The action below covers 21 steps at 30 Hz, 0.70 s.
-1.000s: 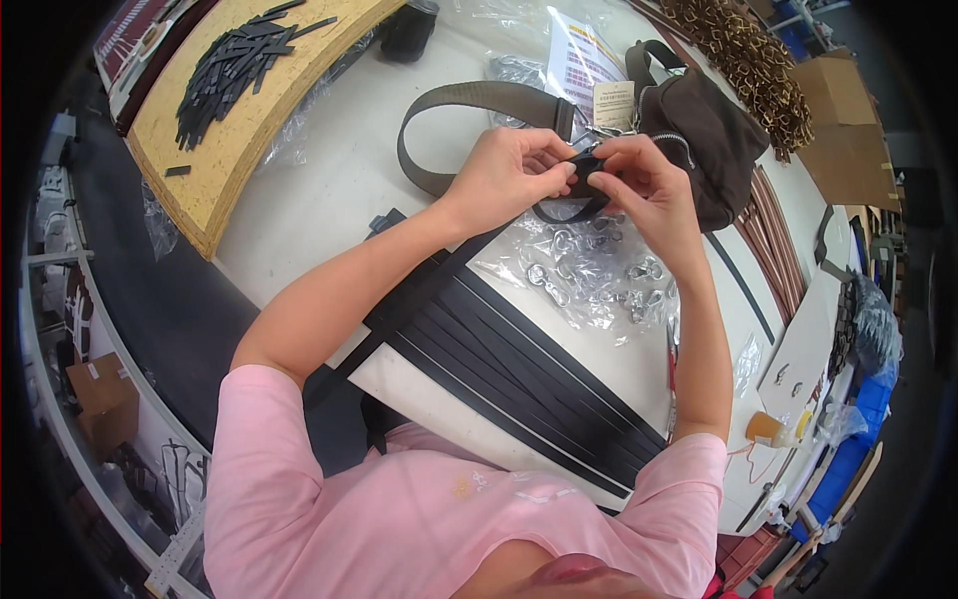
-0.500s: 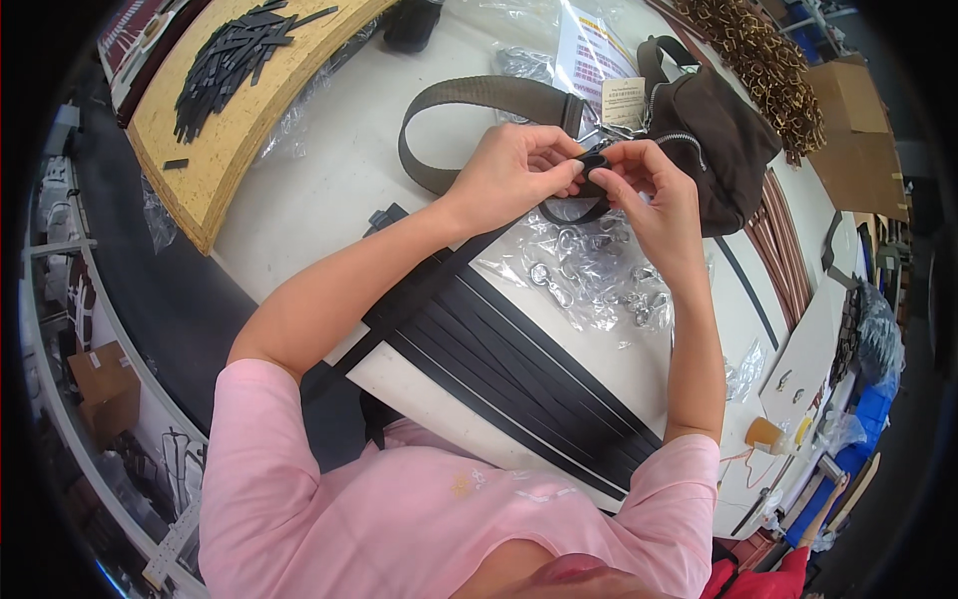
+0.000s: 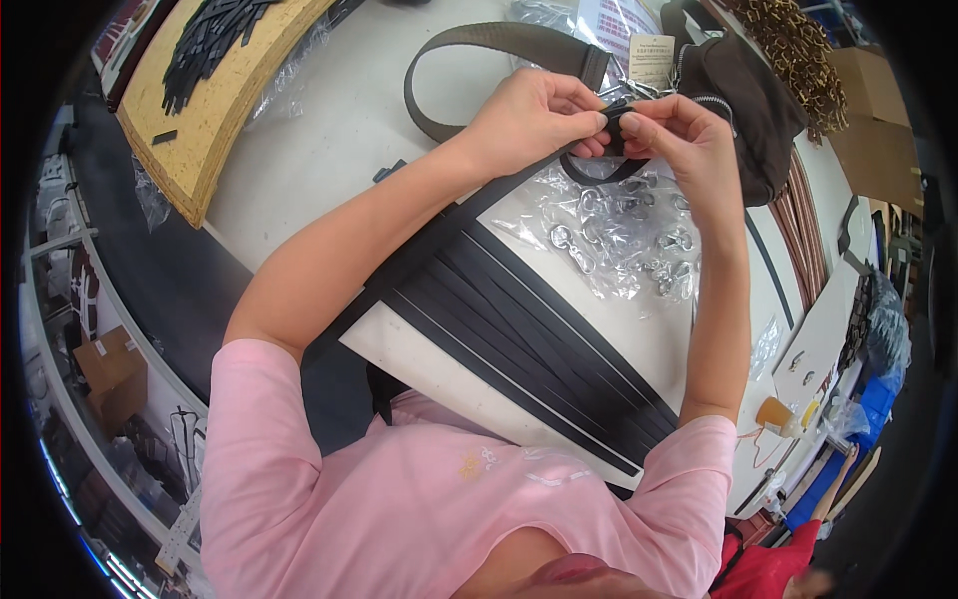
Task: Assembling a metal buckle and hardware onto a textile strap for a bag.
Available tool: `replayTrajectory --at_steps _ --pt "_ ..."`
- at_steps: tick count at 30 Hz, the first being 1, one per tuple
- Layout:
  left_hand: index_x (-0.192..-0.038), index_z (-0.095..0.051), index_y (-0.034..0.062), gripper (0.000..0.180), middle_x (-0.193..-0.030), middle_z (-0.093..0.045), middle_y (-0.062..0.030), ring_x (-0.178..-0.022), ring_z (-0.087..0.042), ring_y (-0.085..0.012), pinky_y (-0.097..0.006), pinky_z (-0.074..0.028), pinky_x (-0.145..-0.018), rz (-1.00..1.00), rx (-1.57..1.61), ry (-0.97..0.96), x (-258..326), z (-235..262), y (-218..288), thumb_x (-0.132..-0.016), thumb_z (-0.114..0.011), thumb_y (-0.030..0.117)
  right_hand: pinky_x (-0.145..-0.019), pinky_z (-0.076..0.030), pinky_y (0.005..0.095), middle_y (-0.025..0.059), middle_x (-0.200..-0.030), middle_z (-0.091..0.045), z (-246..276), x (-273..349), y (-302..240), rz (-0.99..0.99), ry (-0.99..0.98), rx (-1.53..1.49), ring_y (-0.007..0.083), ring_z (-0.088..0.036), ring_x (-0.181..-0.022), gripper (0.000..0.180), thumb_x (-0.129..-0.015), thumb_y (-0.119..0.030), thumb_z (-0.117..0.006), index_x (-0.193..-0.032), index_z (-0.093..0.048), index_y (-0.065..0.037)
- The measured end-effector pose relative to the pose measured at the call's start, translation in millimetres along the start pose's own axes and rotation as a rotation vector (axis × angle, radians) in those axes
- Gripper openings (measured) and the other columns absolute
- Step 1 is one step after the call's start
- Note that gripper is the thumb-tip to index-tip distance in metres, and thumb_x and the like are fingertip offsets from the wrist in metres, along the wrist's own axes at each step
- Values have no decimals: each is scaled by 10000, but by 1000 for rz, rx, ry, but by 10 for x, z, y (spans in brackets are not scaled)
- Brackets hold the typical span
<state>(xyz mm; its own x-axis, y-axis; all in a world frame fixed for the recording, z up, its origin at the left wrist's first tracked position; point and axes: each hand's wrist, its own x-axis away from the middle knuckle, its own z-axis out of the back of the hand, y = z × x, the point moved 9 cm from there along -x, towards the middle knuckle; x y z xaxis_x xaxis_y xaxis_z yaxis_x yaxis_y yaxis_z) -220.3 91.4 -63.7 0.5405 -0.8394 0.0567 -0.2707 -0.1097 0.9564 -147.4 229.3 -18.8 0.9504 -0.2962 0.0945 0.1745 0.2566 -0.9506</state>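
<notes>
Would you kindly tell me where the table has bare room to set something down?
The widest free patch of white table lies between the wooden board and the brown strap loop. It is crowded under both hands, with the bag of metal clips, black strips and brown bag.

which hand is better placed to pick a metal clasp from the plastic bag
Likely the right hand: it hovers directly above the plastic bag of clasps. The left hand sits further left, pinching the black strap.
</notes>
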Motion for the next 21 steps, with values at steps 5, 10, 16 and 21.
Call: replayTrajectory --at_steps 5,10,16,21 --pt "-1128 -675 -90 215 -974 -748 -167 -858 -750 -185 -280 -619 -772 5 -12 -3 7 6 -8 -990 -654 73 -729 -560 231 57 -871 -750 3 -97 -93 16 -102 173 89 -688 -777 221 -917 -143 -795 -1042 -749 32" --pt "-1156 -686 -68 238 -997 -758 -152 -886 -745 -165 -269 -607 -819 22 -49 0 30 14 -21 -1004 -661 112 -721 -557 235 44 -845 -746 -50 -121 -150 107 -120 285 88 -686 -760 223 -949 -166 -748 -1021 -737 44" --pt "-1180 -691 -52 259 -1016 -761 -144 -914 -741 -157 -275 -600 -868 35 -63 8 25 38 -37 -1011 -666 143 -725 -562 240 41 -848 -746 -55 -94 -141 137 -33 320 96 -698 -761 221 -950 -178 -751 -1013 -741 34" --pt "-1206 -684 -50 280 -1023 -762 -141 -917 -739 -154 -272 -596 -876 34 -94 -4 40 10 -12 -1014 -665 152 -793 -569 242 45 -950 -744 26 -102 -54 14 -132 120 105 -702 -839 241 -959 -212 -756 -1066 -740 3"
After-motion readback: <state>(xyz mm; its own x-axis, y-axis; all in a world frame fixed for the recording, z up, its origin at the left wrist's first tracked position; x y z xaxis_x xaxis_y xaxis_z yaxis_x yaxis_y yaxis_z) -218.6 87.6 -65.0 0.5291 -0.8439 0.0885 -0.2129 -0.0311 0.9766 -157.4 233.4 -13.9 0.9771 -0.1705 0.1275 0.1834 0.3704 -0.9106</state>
